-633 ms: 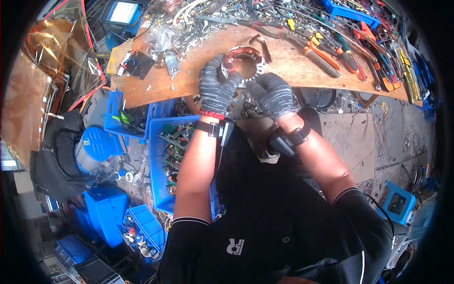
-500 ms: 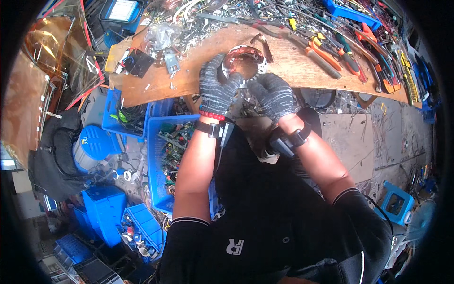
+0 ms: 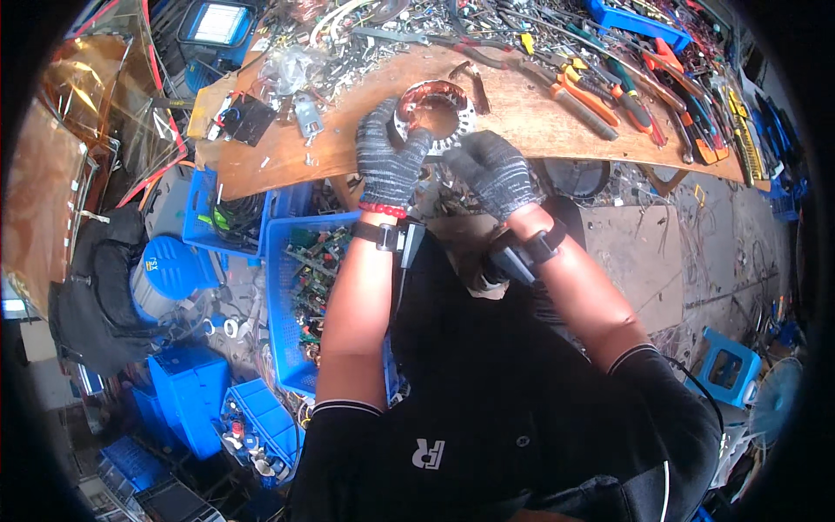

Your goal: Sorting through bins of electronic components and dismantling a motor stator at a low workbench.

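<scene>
At the near edge of the wooden bench, my left hand (image 3: 389, 161), in a grey knitted glove, grips a motor stator (image 3: 463, 123) by its left side. The stator is a ring with a pale toothed rim and copper winding inside; it stands tilted, its opening toward me. My right hand (image 3: 496, 172), also gloved, is at the ring's lower right edge with its fingers drawn together. Whether those fingertips pinch something or only touch the rim is hidden. A brown strip (image 3: 478, 87) lies just beyond the ring.
Pliers with orange handles (image 3: 584, 109) and other hand tools lie on the bench at right. Scrap bits (image 3: 383, 65) are heaped along the back. A metal piece (image 3: 307, 117) sits at left. Below the bench, a blue crate (image 3: 283, 348) holds circuit boards. A blue stool (image 3: 726, 370) stands at lower right.
The stator has shifted slightly left in my left hand and turned, showing more of its toothed lower rim. My right fingers have drawn down from its right side to the lower edge.
</scene>
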Tool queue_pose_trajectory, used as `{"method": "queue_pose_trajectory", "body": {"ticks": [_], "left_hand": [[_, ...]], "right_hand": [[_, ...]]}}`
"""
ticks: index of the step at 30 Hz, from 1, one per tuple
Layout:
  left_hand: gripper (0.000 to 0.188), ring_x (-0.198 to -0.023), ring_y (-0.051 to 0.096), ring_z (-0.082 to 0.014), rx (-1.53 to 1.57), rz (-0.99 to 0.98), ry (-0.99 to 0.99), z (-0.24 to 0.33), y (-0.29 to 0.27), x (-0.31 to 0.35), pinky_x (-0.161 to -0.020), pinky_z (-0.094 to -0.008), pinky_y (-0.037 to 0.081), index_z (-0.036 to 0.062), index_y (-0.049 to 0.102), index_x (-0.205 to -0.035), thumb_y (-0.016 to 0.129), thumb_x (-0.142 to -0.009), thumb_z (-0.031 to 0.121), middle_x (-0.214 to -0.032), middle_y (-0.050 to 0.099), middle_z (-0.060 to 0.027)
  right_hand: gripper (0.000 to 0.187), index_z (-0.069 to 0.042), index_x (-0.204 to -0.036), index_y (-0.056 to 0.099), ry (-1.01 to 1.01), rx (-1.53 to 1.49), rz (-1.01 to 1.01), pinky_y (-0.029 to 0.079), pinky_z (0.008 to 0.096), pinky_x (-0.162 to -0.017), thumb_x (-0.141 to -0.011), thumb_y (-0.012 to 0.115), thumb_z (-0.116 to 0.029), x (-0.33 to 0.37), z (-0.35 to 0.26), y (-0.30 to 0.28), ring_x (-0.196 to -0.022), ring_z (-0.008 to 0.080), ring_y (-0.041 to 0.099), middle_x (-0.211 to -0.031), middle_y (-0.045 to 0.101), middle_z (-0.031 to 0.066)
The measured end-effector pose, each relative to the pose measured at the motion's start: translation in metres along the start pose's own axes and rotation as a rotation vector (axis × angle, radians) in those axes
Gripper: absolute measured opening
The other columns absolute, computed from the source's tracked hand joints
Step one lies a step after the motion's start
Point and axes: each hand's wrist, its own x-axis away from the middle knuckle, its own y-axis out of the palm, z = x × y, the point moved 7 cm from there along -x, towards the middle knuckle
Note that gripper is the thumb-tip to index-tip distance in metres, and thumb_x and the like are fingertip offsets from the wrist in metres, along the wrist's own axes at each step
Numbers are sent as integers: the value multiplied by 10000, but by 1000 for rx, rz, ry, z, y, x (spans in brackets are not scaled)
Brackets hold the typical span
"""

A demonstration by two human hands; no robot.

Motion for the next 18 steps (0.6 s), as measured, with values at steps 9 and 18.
{"method": "queue_pose_trajectory", "body": {"ticks": [9, 18], "left_hand": [[586, -1218, 639, -282, 64, -23, -133, 0, 3, -3, -1074, -419, 512, -37, 592, -1387, 800, -846, 48, -1300, 652, -189], [1281, -1429, 437, -374, -327, -189, 121, 23, 16, -3, -1210, -461, 393, 17, 298, -1608, 1010, -595, 343, -1536, 414, -224]], "right_hand": [[246, -34, -1057, 711, -106, -92, 119, 562, 447, -832, -897, 783, -205, 19, 11, -26, -926, 365, 696, -999, 695, 186], [315, -29, -1139, 691, -28, -205, 308, 572, 413, -835, -925, 781, -242, 15, 30, -78, -908, 305, 717, -1009, 710, 177]]}}
